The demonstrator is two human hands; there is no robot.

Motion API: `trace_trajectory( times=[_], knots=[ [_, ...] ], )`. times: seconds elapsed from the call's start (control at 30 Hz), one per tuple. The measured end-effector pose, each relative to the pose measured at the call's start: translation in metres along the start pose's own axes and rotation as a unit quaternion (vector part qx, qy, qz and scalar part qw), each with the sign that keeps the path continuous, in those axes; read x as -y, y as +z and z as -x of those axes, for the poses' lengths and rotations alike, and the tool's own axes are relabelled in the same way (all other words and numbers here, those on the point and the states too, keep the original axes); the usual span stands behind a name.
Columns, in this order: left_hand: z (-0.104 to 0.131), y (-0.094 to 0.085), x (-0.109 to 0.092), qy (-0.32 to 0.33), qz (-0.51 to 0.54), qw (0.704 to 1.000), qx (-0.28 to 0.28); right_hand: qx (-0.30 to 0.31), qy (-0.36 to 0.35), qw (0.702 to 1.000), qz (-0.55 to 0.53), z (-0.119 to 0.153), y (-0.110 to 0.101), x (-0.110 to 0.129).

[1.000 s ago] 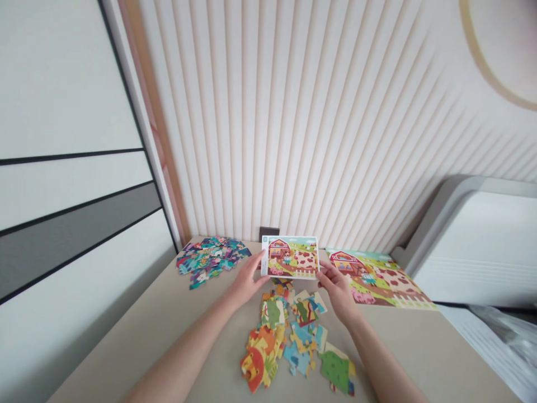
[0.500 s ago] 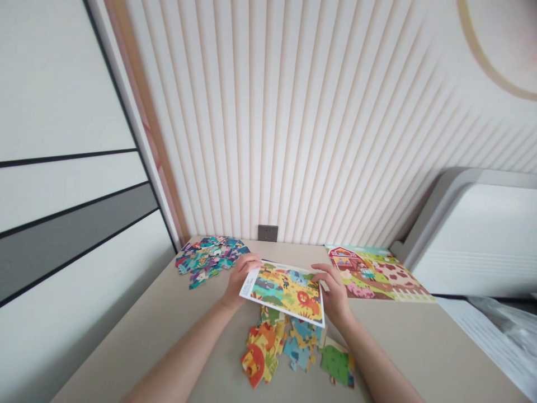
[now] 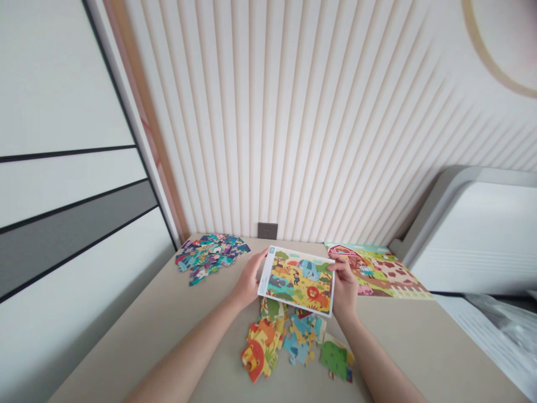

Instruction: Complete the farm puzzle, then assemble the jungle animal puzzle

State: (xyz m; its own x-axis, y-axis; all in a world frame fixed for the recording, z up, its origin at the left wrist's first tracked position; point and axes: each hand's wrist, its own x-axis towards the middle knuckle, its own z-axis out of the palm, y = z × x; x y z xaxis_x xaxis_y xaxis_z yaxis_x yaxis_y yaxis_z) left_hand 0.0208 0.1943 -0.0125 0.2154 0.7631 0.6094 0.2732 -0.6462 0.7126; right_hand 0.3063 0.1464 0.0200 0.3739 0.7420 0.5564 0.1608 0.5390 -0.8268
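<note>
A picture card (image 3: 300,281) with a white border shows a lion, an elephant and trees on yellow ground. My left hand (image 3: 250,280) grips its left edge, the fingers partly hidden behind it. On the opposite edge my right hand (image 3: 344,285) is closed, with fingertips over the front. The card is held tilted up above the table. Below it lie loose puzzle pieces (image 3: 257,352): an orange lion's head, blue pieces (image 3: 297,350) and a green piece (image 3: 334,359). The card covers some of the pieces behind it.
Purple and blue puzzle pieces (image 3: 212,254) are heaped at the table's back left. At the back right lies a farm puzzle (image 3: 394,277) with a barn and a cow. A wall socket (image 3: 267,230) sits behind the table (image 3: 184,330); a white headboard-like panel (image 3: 482,240) stands to the right.
The card has moved up and a little right and is tilted more upright, facing me. Both hands moved with it, and my right fingers have closed on its edge.
</note>
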Motion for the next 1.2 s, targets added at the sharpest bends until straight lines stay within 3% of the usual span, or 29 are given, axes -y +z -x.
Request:
trace_trajectory(
  times=[0.13, 0.33, 0.43, 0.53, 0.6, 0.8, 1.0, 1.1, 1.2],
  knots=[
    [0.003, 0.002, -0.004, -0.018, 0.064, 0.998, 0.019, 0.007, 0.098, 0.994, -0.049, -0.001, -0.002, -0.010],
    [0.003, 0.014, 0.001, -0.128, 0.227, 0.962, 0.079, 0.047, 0.136, 0.988, -0.054, -0.001, 0.004, -0.019],
    [-0.001, 0.018, 0.007, -0.134, 0.198, 0.970, 0.036, 0.077, 0.174, 0.979, -0.070, 0.001, 0.009, -0.020],
    [-0.004, 0.017, 0.013, -0.121, 0.158, 0.980, -0.017, 0.170, 0.231, 0.954, -0.088, 0.005, 0.013, -0.019],
    [-0.005, 0.015, 0.017, -0.122, 0.139, 0.983, -0.022, 0.219, 0.245, 0.941, -0.079, 0.008, 0.015, -0.019],
    [-0.004, 0.012, 0.019, -0.128, 0.051, 0.990, -0.037, 0.164, 0.173, 0.968, 0.080, 0.013, 0.015, -0.024],
    [-0.005, 0.012, 0.015, -0.104, -0.017, 0.993, -0.060, 0.158, 0.228, 0.957, 0.086, 0.015, 0.017, -0.032],
    [-0.005, 0.009, 0.020, -0.107, -0.026, 0.992, -0.059, 0.159, 0.210, 0.962, 0.071, 0.002, 0.019, -0.037],
    [-0.004, 0.004, 0.031, -0.113, -0.050, 0.990, -0.071, 0.154, 0.181, 0.969, 0.069, -0.029, 0.022, -0.045]
  ],
)
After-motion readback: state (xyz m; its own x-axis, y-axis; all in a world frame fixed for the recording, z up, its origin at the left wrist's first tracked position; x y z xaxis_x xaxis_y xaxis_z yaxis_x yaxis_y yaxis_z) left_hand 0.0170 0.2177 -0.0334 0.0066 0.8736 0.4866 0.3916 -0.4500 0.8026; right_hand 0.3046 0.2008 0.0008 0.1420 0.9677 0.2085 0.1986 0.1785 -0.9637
